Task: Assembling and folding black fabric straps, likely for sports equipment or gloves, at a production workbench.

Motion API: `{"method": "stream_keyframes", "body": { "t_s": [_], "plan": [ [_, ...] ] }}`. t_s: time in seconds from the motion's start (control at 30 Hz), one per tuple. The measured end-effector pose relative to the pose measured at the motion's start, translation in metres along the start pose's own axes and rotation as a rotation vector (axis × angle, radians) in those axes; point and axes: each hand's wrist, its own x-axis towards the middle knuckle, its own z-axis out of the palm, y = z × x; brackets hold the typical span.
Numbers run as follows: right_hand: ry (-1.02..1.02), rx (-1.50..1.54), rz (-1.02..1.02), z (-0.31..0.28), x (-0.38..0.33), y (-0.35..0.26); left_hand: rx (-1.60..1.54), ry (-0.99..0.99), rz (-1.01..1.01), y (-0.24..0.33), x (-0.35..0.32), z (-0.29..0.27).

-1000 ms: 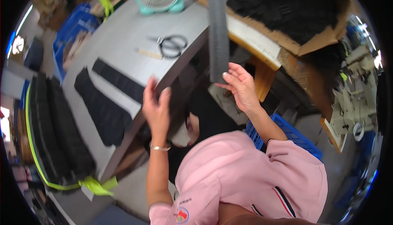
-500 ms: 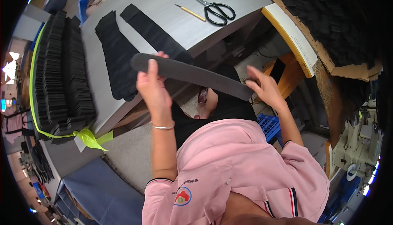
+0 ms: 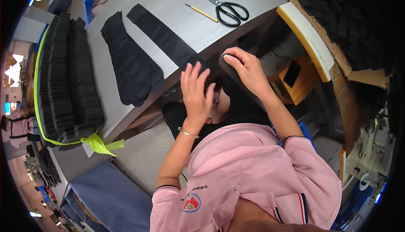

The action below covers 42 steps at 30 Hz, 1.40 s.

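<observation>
My right hand (image 3: 249, 67) pinches the rounded end of a dark grey strip (image 3: 230, 70) between thumb and fingers, just beyond the table's front edge. The rest of the strip hangs down behind my hand and forearm, mostly hidden against my black trousers. My left hand (image 3: 195, 92) is empty, its fingers spread, beside the near end of a flat black fabric strip (image 3: 162, 35) on the grey table. Left of that strip lies a stack of wider, curved black fabric pieces (image 3: 128, 65).
Black-handled scissors (image 3: 232, 13) and a wooden-handled awl (image 3: 203, 13) lie toward the table's back right. A tall bundle of black pieces (image 3: 69, 80), tied with yellow-green ribbon, stands at left. At right, a phone (image 3: 292, 73) rests on a wooden stool (image 3: 301, 90), near a cardboard box (image 3: 369, 78).
My left hand has let go of the grey strip and moved right, fingers spreading. My right hand has moved up and left and now grips the strip's end.
</observation>
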Motion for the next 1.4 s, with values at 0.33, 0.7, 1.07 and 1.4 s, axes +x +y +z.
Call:
{"method": "stream_keyframes", "body": {
  "t_s": [0.33,0.7,1.07,1.4],
  "plan": [
    [-0.151,-0.038,0.061,0.02,-0.003,-0.003,0.023,0.139,-0.031,-0.052,0.028,0.004],
    [-0.195,0.125,-0.03,0.058,0.017,-0.024,-0.827,0.262,-0.681,-0.02,0.021,-0.032],
    [-0.322,0.191,0.052,0.067,0.017,-0.025,-1.133,0.256,-0.78,-0.008,0.015,-0.049],
    [-0.196,0.1,-0.086,0.084,0.006,-0.026,-1.148,0.34,-0.849,-0.014,0.011,-0.054]
  ]
}}
